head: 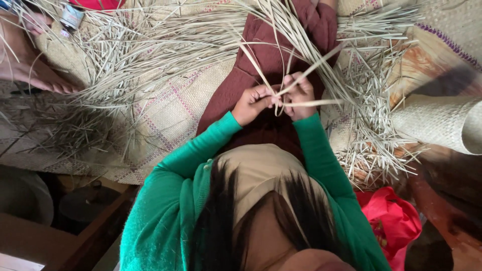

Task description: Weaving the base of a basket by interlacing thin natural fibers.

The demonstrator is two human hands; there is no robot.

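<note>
My left hand (253, 103) and my right hand (299, 95) meet over my lap, both in green sleeves. Each pinches thin pale dried leaf strips (306, 70) that cross between my fingers and fan up and to the right. The strips run on into the loose fringe (366, 100) of a partly woven mat (165, 115), which lies spread around my maroon-covered legs (266, 55). My fingertips nearly touch where the strips cross.
A rolled woven mat (442, 120) lies at the right edge. A red bag (394, 221) sits at the lower right. Another person's bare foot (35, 70) rests on the mat at upper left, near a small bottle (71, 16). Loose strips (125, 55) cover the upper left.
</note>
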